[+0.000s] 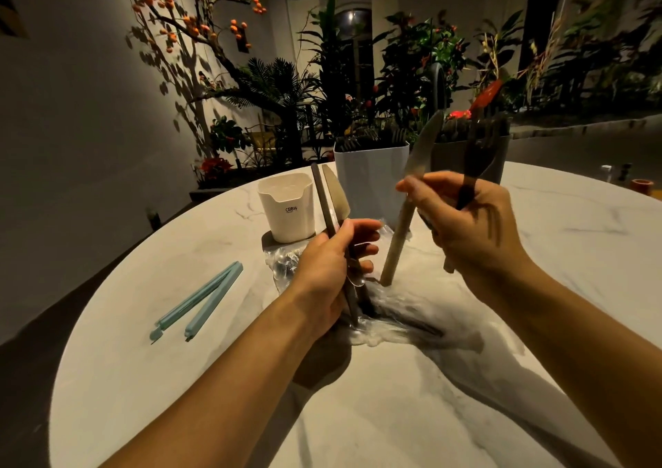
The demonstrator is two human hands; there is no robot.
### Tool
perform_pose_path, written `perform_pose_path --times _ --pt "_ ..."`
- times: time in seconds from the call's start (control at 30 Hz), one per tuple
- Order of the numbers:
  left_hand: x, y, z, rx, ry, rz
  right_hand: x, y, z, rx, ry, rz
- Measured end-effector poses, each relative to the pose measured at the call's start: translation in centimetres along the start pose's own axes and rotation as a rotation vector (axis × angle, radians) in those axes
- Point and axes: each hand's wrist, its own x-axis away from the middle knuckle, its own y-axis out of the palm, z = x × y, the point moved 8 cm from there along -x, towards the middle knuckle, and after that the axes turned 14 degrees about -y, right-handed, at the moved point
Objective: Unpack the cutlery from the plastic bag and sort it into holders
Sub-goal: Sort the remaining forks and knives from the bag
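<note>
1. Nearest, the left hand (327, 270) curls round the dark handles of a knife (336, 195) and a second piece, held upright just in front of the cream holder (288, 209).
2. Right of that holder, the plastic bag (394, 320) lies crumpled on the bench (179, 378), thin and slippery.
3. Further right, the right hand (465, 227) pinches a pale-handled knife (412, 195) and a dark fork (476, 159).
4. These look stiff, light and smooth; I would grip mid-handle, clear of blades.
</note>
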Motion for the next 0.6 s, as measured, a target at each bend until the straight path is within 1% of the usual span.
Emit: perform_pose_path --times 0.07,0.1,0.13,0.2,0.23,0.27,0.33,0.4,0.53,0.6 --pt "0.2 0.4 0.1 -0.036 0.010 -0.052 -0.7 -1.1 -0.7 -0.014 -0.037 0.085" --pt "0.2 0.9 0.0 -0.050 -0.003 -0.097 -0.9 -1.4 -0.8 -0.041 -0.024 0.097" --pt "0.4 1.5 -0.2 -0.059 -0.026 -0.159 -0.9 -1.2 -0.7 -0.054 0.005 0.062" --pt "0.9 2.7 -0.7 -0.038 -0.099 -0.296 -0.3 0.2 0.3 -0.031 0.094 -0.091" --pt "1.2 3.2 -1.0 -0.021 -0.143 -0.344 0.1 0.8 1.1 -0.009 0.141 -0.139" --pt "1.4 3.4 -1.3 -0.014 -0.180 -0.374 0.4 1.1 1.8 0.017 0.183 -0.148" --pt "1.4 3.7 -1.7 -0.028 -0.225 -0.392 0.6 0.9 2.9 0.078 0.243 -0.154" --pt "1.3 3.6 -1.8 -0.045 -0.231 -0.396 0.8 1.0 3.6 0.109 0.278 -0.201" --pt "1.2 3.4 -1.9 -0.079 -0.243 -0.409 1.6 1.9 4.1 0.068 0.324 -0.292" --pt "1.2 3.6 -2.1 -0.026 -0.271 -0.456 1.9 2.5 4.2 0.061 0.358 -0.333"
